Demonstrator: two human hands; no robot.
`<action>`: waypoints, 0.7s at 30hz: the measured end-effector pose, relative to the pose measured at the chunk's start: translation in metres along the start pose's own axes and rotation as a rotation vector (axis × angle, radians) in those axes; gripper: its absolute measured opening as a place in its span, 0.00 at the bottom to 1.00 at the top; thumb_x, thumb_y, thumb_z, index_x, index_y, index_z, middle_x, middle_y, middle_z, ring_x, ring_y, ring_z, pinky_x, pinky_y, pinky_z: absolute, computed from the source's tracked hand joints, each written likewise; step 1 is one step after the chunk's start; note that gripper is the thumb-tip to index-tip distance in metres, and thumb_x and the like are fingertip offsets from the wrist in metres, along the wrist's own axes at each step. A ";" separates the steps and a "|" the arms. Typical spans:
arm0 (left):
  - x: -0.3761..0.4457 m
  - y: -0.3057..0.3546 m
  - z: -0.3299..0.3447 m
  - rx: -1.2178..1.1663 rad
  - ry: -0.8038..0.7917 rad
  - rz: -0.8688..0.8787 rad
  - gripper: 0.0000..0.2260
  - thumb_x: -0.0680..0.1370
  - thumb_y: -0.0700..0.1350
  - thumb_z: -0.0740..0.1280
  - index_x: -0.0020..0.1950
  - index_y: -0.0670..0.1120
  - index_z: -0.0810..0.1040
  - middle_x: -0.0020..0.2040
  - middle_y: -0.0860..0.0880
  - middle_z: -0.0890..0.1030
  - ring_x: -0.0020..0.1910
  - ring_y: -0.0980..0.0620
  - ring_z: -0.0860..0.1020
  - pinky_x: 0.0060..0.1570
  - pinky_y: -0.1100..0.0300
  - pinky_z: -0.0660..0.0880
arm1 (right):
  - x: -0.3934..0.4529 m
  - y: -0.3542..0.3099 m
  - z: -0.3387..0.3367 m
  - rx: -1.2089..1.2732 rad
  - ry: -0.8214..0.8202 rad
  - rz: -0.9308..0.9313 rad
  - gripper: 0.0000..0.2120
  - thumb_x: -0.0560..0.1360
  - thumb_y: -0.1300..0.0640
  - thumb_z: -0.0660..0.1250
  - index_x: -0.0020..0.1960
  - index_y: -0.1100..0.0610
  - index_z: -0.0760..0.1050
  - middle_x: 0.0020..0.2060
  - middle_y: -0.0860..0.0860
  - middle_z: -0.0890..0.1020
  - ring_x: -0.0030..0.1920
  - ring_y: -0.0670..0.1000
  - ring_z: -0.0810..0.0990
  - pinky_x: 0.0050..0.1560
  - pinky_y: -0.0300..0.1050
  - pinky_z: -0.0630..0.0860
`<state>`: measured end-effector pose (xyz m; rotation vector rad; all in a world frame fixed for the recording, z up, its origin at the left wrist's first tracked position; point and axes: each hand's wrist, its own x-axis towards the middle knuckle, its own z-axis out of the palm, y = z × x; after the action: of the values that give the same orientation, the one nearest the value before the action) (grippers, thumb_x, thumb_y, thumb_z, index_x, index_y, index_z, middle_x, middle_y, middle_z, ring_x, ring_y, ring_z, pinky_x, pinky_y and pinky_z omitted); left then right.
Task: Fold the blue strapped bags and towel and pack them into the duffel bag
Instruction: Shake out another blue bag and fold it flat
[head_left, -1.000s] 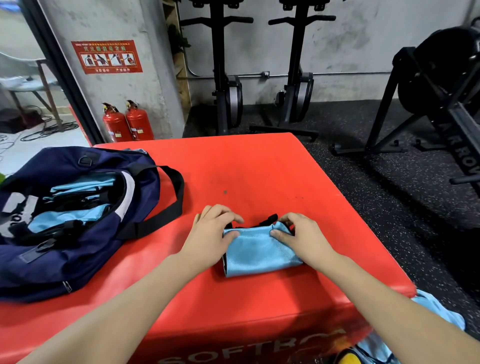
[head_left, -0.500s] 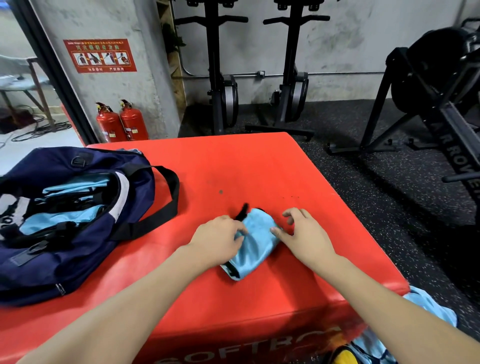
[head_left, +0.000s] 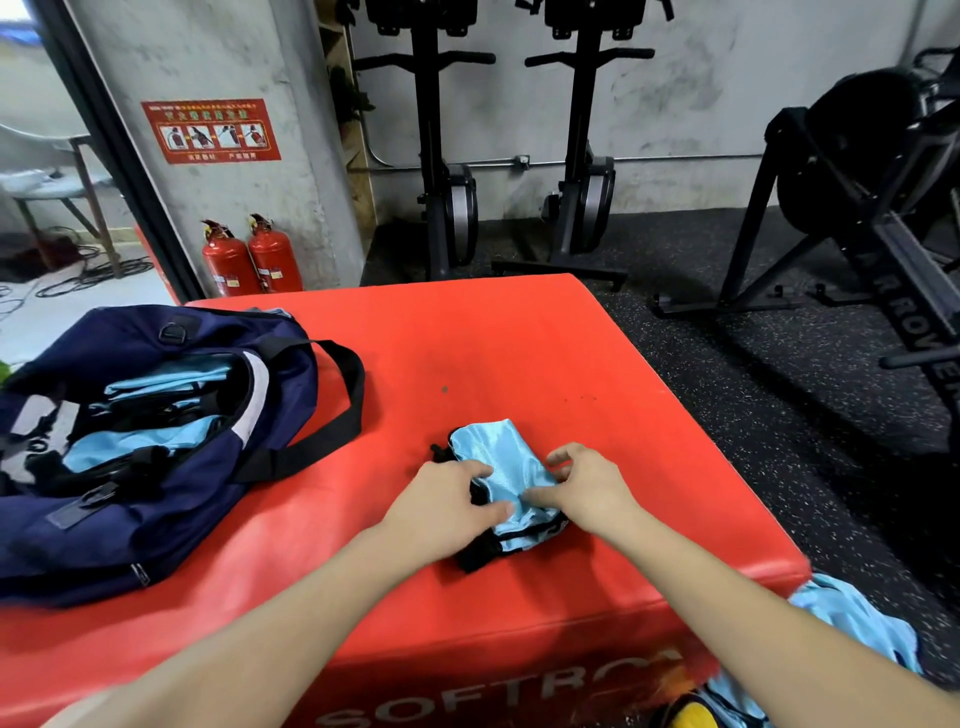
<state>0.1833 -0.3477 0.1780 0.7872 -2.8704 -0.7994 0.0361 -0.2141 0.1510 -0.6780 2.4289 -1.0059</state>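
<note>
A small folded light-blue bag (head_left: 503, 457) with black straps lies on the red soft box (head_left: 519, 338), near its front right. My left hand (head_left: 447, 506) grips its left side, thumb across the fabric. My right hand (head_left: 582, 488) pinches its right edge with curled fingers. At the left stands the navy duffel bag (head_left: 156, 519), unzipped, with folded light-blue bags (head_left: 150, 441) and black straps showing inside.
More light-blue fabric (head_left: 852, 618) lies on the floor at the box's front right corner, beside something yellow (head_left: 685, 717). Two red fire extinguishers (head_left: 252, 257) stand by the pillar. Black gym machines (head_left: 857, 208) line the back wall and right side.
The folded blue bag has been turned from lying crosswise to pointing away from me. Both hands shifted with it and now hold its near half.
</note>
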 end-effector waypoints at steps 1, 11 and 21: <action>0.000 -0.001 -0.004 0.079 0.067 -0.002 0.27 0.73 0.64 0.69 0.69 0.56 0.75 0.47 0.53 0.81 0.47 0.55 0.79 0.45 0.59 0.75 | 0.001 0.000 0.001 0.038 -0.025 0.033 0.27 0.60 0.50 0.83 0.55 0.54 0.78 0.46 0.50 0.82 0.47 0.52 0.81 0.43 0.41 0.73; 0.026 -0.022 -0.044 -0.427 -0.084 0.208 0.15 0.71 0.43 0.78 0.51 0.62 0.86 0.73 0.56 0.65 0.74 0.59 0.62 0.71 0.62 0.61 | -0.003 -0.007 -0.010 0.576 -0.345 -0.086 0.16 0.63 0.71 0.69 0.48 0.59 0.81 0.38 0.54 0.83 0.37 0.51 0.81 0.37 0.41 0.77; 0.015 -0.029 -0.046 -0.588 -0.258 0.167 0.10 0.74 0.37 0.75 0.52 0.49 0.87 0.48 0.56 0.86 0.48 0.62 0.80 0.49 0.68 0.74 | -0.010 -0.019 -0.024 0.558 -0.427 -0.086 0.17 0.63 0.63 0.71 0.51 0.58 0.83 0.43 0.57 0.84 0.43 0.54 0.80 0.44 0.47 0.74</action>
<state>0.1926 -0.3980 0.2026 0.3868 -2.5992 -1.7017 0.0362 -0.2070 0.1824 -0.7061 1.6614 -1.3367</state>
